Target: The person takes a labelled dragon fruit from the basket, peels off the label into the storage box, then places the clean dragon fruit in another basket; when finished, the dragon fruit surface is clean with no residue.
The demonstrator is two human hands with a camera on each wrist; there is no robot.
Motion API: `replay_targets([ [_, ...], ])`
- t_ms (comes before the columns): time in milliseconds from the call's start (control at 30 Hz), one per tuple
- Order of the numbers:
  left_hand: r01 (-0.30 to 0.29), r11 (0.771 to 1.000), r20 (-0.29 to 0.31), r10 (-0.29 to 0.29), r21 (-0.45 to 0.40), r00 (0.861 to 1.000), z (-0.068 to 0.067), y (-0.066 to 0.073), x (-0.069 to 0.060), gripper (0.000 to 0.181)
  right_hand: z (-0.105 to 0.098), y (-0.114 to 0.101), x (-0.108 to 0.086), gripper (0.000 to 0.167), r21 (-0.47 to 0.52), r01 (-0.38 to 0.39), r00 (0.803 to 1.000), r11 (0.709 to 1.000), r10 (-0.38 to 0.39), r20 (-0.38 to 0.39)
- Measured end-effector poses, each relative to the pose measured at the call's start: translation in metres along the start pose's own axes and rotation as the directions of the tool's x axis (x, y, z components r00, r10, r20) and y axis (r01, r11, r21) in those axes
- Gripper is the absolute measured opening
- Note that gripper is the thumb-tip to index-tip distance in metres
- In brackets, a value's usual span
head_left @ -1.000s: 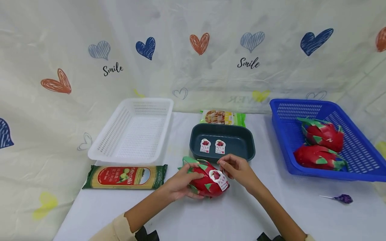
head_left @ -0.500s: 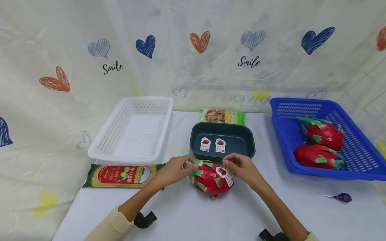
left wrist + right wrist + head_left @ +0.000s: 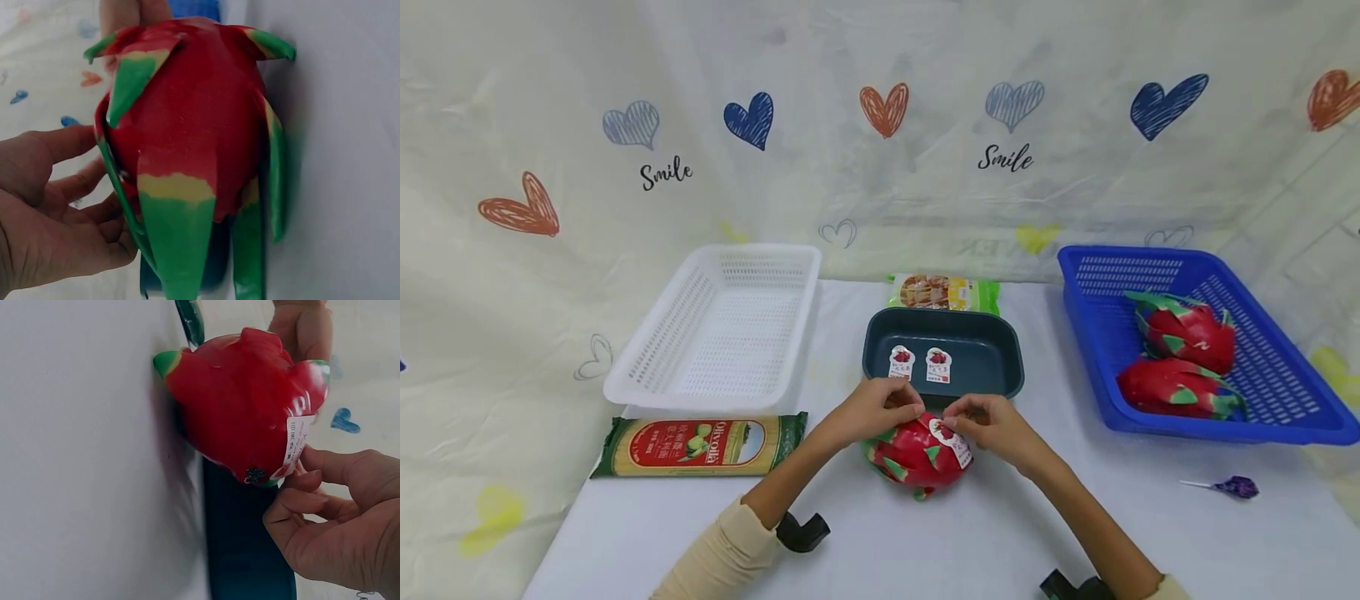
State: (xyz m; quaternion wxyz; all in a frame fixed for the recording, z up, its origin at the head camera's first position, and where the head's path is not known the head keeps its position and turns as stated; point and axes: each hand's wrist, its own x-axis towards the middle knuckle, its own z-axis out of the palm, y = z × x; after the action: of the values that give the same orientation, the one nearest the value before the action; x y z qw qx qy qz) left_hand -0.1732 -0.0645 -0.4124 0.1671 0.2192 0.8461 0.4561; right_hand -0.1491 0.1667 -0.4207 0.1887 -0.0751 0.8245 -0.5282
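A red dragon fruit (image 3: 919, 458) with green-tipped scales sits on the table in the middle of the head view. On its right side is a white sticker (image 3: 957, 446) with a fruit picture. My left hand (image 3: 876, 412) touches the top of the fruit, its fingertips close to the sticker's upper edge. In the left wrist view those fingertips are partly hidden behind a scale. My right hand (image 3: 996, 427) has thumb and forefinger at the sticker's edge. The right wrist view shows them pinching the sticker (image 3: 295, 447) where it meets the fruit.
Behind the fruit stands a dark green tray (image 3: 981, 354) holding two more stickers, with a food packet (image 3: 945, 293) beyond it. At left are a white basket (image 3: 718, 325) and a pasta packet (image 3: 700, 447). A blue basket (image 3: 1285, 367) with two dragon fruits and a lollipop (image 3: 1232, 487) are at right.
My left hand first let go of the fruit's left side, then moved right onto its top near the sticker. My right hand has stayed by the sticker's edge.
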Motion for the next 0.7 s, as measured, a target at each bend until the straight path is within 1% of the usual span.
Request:
replay_targets([
  [100, 0.020, 0.998, 0.029, -0.018, -0.065, 0.999, 0.001, -0.006, 0.001, 0.018, 0.001, -0.001, 0.000, 0.028, 0.000, -0.022, 1.000, 1.000, 0.022, 0.006],
  [167, 0.025, 0.997, 0.038, -0.022, -0.077, 0.999, 0.001, -0.007, 0.002, 0.018, 0.002, -0.002, 0.000, 0.027, -0.003, -0.037, 0.999, 0.999, 0.037, 0.005],
  [233, 0.028, 0.997, 0.030, -0.026, -0.075, 0.999, 0.003, -0.008, 0.002, 0.017, 0.003, -0.003, 0.001, 0.026, -0.009, -0.052, 0.999, 0.999, 0.052, -0.003],
  [333, 0.021, 0.999, -0.007, -0.021, -0.050, 1.000, 0.008, -0.010, 0.003, 0.017, 0.006, -0.005, -0.001, 0.026, -0.019, -0.069, 0.998, 0.997, 0.069, -0.012],
  [433, -0.003, 1.000, -0.059, 0.002, -0.016, 0.998, 0.014, -0.014, 0.003, 0.017, 0.010, -0.007, -0.004, 0.023, -0.034, -0.069, 0.997, 0.997, 0.067, -0.037],
  [567, -0.023, 0.999, -0.108, 0.025, 0.022, 0.994, 0.019, -0.017, 0.001, 0.020, 0.017, -0.010, -0.009, 0.015, -0.105, -0.033, 0.994, 0.994, 0.022, -0.108],
  [633, -0.021, 0.999, -0.123, 0.025, 0.030, 0.992, 0.020, -0.017, 0.000, 0.020, 0.019, -0.011, -0.010, 0.012, -0.144, -0.023, 0.989, 0.989, 0.001, -0.148],
  [700, -0.027, 0.999, -0.135, 0.032, 0.040, 0.990, 0.022, -0.017, 0.000, 0.020, 0.020, -0.012, -0.012, 0.013, -0.151, -0.014, 0.985, 0.988, -0.012, -0.171],
])
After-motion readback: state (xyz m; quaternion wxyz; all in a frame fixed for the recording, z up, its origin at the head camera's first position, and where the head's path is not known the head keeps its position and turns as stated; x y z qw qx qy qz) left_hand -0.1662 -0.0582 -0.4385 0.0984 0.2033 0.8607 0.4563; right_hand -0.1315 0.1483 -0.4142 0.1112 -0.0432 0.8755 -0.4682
